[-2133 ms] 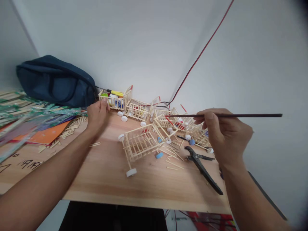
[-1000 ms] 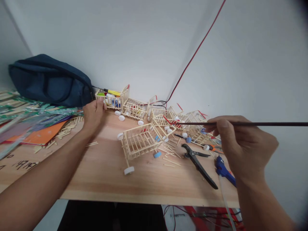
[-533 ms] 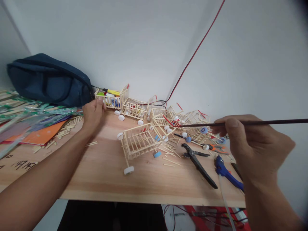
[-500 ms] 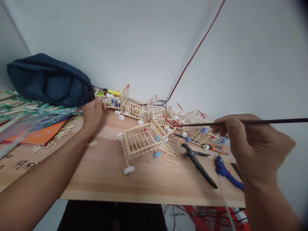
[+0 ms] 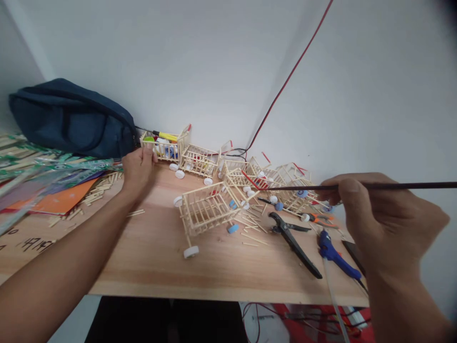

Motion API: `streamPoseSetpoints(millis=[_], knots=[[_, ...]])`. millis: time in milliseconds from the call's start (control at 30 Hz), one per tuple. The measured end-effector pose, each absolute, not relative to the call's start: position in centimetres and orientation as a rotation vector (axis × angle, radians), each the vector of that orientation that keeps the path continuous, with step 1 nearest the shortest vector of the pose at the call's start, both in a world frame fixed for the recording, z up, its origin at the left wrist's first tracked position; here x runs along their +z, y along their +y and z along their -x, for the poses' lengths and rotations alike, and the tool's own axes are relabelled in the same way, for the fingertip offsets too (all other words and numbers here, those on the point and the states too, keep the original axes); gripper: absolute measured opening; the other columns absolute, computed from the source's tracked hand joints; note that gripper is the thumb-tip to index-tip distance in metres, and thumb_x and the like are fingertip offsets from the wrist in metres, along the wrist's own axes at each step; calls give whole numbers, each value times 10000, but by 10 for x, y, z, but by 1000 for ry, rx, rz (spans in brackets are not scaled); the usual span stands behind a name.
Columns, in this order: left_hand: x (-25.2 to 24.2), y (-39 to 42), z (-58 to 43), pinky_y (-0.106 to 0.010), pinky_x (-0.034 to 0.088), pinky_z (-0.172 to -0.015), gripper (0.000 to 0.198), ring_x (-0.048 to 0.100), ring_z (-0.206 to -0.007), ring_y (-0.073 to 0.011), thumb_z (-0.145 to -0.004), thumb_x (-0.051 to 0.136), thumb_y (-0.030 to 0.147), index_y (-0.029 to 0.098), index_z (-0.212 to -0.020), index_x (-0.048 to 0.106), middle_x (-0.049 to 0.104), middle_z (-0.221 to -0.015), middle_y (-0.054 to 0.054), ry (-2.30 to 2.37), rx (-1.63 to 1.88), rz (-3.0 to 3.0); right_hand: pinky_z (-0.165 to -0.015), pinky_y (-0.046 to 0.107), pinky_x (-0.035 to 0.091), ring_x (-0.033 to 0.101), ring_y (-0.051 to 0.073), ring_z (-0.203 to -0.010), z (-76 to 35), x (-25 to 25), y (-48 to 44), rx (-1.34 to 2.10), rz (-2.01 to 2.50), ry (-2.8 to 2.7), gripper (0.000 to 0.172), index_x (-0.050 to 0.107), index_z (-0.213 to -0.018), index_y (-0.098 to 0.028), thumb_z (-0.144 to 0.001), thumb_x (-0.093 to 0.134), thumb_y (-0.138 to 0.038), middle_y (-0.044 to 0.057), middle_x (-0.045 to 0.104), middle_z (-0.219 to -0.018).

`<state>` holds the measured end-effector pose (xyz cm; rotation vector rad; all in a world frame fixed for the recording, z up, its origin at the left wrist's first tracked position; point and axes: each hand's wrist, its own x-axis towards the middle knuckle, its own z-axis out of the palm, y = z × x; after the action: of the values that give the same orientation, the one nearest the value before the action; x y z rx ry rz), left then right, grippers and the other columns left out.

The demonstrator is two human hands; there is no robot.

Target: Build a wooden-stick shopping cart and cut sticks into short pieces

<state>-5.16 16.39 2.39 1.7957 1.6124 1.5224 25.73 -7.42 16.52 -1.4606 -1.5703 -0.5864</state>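
Note:
My left hand [image 5: 137,169] is closed on the front left corner of a small wooden-stick cart [image 5: 167,150] filled with coloured bottle caps and a yellow-handled tool. My right hand [image 5: 382,224] pinches a long thin dark stick [image 5: 400,186], held roughly level, its far end pointing left. That end appears close to the red-tipped handle of a nearer wooden-stick cart [image 5: 210,209], which stands on bottle-cap wheels; whether they touch I cannot tell. Behind it, several similar carts [image 5: 200,162] are crowded along the wall.
Black cutting pliers [image 5: 296,247], a blue glue gun [image 5: 335,257] and orange-handled pliers [image 5: 323,220] lie at the right. Loose short sticks [image 5: 250,221] are scattered mid-table. A dark blue bag [image 5: 71,119] and orange sheets [image 5: 53,200] sit at the left. A red-black cable [image 5: 293,71] runs up the wall.
My right hand has shifted slightly right and down, drawing the dark stick a little to the right. My left hand stays on the filled cart.

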Motion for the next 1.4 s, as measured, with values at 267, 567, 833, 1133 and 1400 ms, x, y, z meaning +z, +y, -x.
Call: streamPoseSetpoints(millis=[267,567,833,1133,1400], knots=[[22,166,52,-293,323,-598,490,470,-539,-154,-964,323,456,195,-614,545,475,-529,3,1579,1588,-1790,-549,285,488,619,122,-570,-249,165,-51,-449,1335,-1484,219,721,-785,-171,-912,587,-288,20,684,-708],[22,167,51,-302,320,-599,481,474,-562,-162,-956,323,457,190,-623,545,486,-547,-9,1585,1560,-1757,-545,260,471,612,114,-594,-243,157,-25,-365,1279,-1570,205,718,-818,-164,-921,576,-271,24,695,-741],[21,168,51,-303,317,-593,494,468,-563,-167,-960,316,471,189,-622,539,483,-546,-15,1580,1570,-1759,-598,292,482,652,153,-677,-248,152,-25,-392,1348,-1629,228,715,-816,-220,-946,542,-293,22,700,-786],[21,168,53,-300,322,-592,495,481,-564,-173,-952,316,482,188,-619,535,497,-554,-20,1591,1574,-1758,-597,278,483,641,133,-658,-248,155,-25,-394,1327,-1636,217,716,-824,-196,-939,555,-285,18,702,-783],[23,165,51,-297,337,-585,492,489,-567,-175,-954,313,479,188,-632,544,496,-546,-19,1608,1559,-1730,-552,249,463,655,131,-689,-247,156,-25,-476,1373,-1664,246,721,-753,-184,-928,567,-265,17,709,-773]])
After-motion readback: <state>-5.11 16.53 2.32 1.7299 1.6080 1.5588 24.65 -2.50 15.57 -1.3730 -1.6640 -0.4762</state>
